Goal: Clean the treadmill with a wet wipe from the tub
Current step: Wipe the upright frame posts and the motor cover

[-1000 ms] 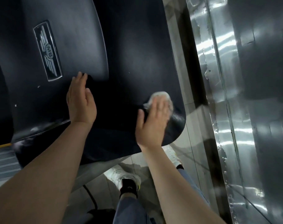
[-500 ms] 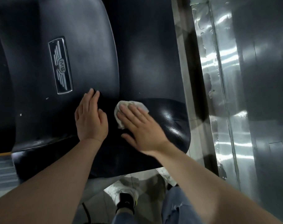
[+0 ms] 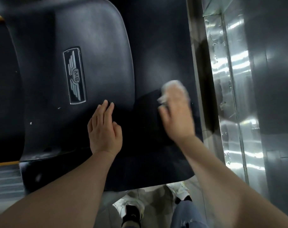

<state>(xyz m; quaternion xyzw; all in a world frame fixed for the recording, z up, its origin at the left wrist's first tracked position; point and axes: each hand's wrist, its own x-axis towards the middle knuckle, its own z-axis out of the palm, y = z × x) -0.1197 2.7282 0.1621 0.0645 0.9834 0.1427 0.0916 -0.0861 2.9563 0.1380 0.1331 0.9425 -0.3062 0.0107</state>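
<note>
Wiping resumed rightward: right hand, blurred, presses wet wipe flat-fingered onto treadmill cover, back from beside left hand, which rests flat, fingers straight. Cleaning continues.

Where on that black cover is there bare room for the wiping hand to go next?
Bare cover lies beyond the wet wipe under the right hand, and near the front edge. It is crowded between that hand and the left hand beside the badge.
</note>
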